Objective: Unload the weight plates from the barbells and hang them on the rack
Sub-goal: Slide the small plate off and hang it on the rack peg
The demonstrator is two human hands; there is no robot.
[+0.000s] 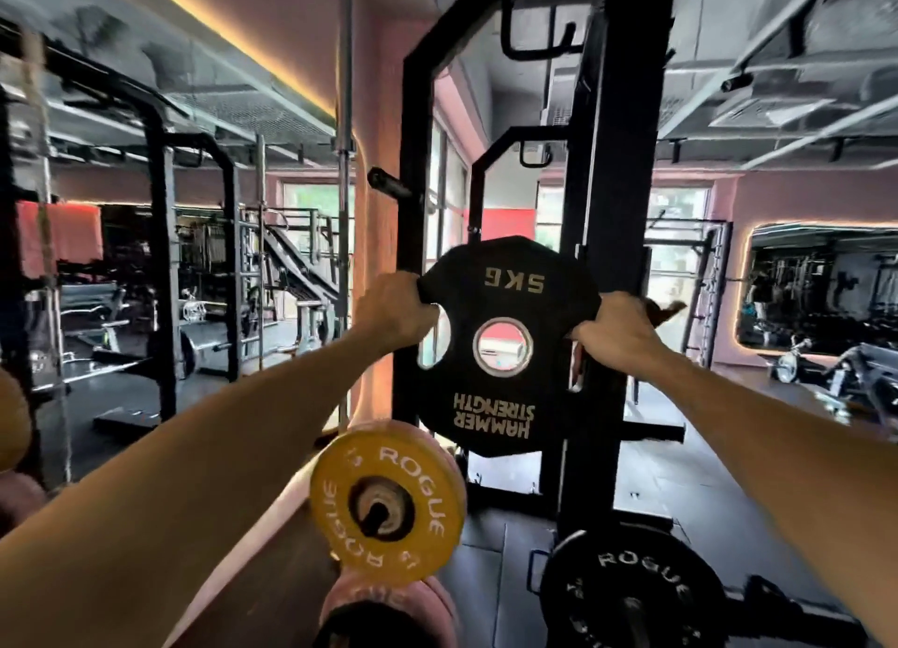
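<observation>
Left hand [396,309] clamped on the left edge of the black 5 kg plate [503,394], fingers curled over its rim by the side cut-out; right hand [617,329] gripping the opposite edge in the same way, thumb side toward the plate's face. Both forearms stretched forward from the lower corners of the view. Plate held upright in the air, face toward the camera, lettering upside down, with "5KG" at the top and "HAMMER STRENGTH" at the bottom. Through its centre hole, a glimpse of bright background and no peg. Directly behind the plate, the black uprights of the rack [617,161], one post at the plate's left edge and a thicker one at its right. Above and left of the plate, a short black storage peg [388,184] jutting from the left post, bare. Below and left of the plate, a yellow Rogue plate [386,504] hanging on another peg, with a pink plate [388,608] lower again beneath it, partly cut off by the bottom of the view. Below and right of the held plate, a black Rogue plate [631,594] mounted low near the rack's foot. Left of the plate, a steel barbell [345,161] standing vertically against a pink wall. Farther left, more black rigs and benches on dark floor; right of the plate, a mirror [821,292] with a glowing edge.
</observation>
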